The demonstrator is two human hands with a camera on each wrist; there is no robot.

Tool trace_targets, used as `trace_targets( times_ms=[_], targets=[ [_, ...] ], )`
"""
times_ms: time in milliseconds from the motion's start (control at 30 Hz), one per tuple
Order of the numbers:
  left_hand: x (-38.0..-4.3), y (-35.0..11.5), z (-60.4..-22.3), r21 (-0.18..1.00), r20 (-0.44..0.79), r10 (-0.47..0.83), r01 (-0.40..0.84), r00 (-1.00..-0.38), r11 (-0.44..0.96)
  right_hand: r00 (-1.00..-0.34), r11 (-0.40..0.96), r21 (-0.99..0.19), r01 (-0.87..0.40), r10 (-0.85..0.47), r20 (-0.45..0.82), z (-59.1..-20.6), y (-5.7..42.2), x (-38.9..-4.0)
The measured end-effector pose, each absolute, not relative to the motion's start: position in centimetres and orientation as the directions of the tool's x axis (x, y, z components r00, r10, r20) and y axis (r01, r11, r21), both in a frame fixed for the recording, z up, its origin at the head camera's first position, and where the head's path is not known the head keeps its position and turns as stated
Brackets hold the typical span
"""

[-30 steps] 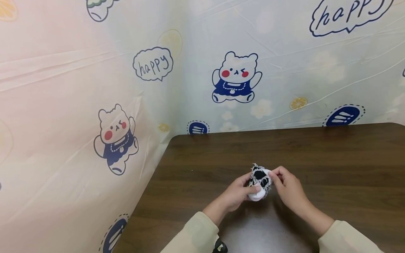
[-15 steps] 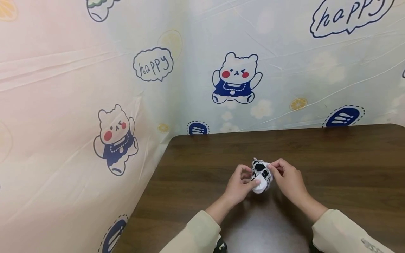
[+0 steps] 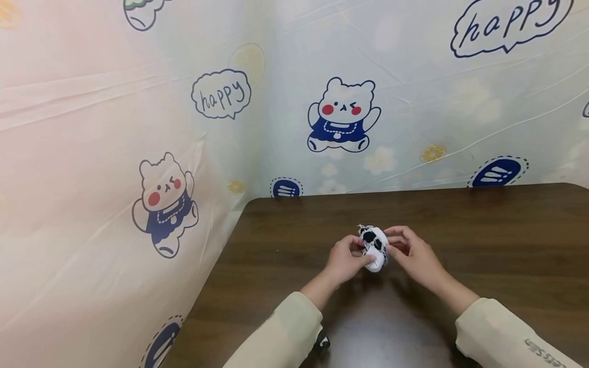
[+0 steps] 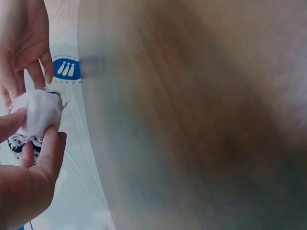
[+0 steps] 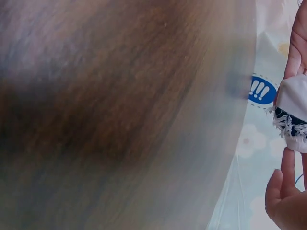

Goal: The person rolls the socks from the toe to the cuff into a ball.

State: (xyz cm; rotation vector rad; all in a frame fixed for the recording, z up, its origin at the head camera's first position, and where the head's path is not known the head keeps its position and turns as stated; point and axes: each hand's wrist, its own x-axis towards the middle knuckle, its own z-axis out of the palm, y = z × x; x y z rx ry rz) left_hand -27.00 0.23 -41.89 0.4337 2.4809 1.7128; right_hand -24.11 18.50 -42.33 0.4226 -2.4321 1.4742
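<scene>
Above the near middle of the dark wooden table (image 3: 483, 240), a small rolled bundle of white cloth with black patches and frayed edges (image 3: 375, 247) is held between both hands. It is pinched by the curled thumb and fingers of the left hand (image 3: 344, 260) at its 9 o'clock side and gripped by the bent fingers of the right hand (image 3: 414, 254) at its 3 o'clock side. At 12 o'clock, a plastic sheet printed with cartoon bears (image 3: 342, 115) is seen behind the table.

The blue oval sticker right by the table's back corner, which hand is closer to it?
Left. The left hand sits below and right of the blue oval sticker; the right hand is farther right, past the black-and-white bundle both hold.
</scene>
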Motion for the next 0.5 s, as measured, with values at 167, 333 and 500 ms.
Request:
trace_targets(
  times_ms=[167,333,500],
  targets=[
    [-28.0,0.5,-41.6,0.908,0.073,0.270,0.176,-0.960,0.380,-0.919,0.423,-0.817,-0.392,-0.146,0.366,-42.8,18.7,-24.5],
    [-28.6,0.7,-41.7,0.873,0.060,0.266,0.180,-0.962,0.454,-0.932,0.466,-0.808,-0.361,-0.145,0.333,-43.2,19.0,-24.8],
    [-29.1,1.1,-42.2,0.838,0.059,0.259,0.189,-0.964,0.511,-0.944,0.501,-0.801,-0.329,-0.156,0.290,-43.4,19.2,-25.0]
  ],
)
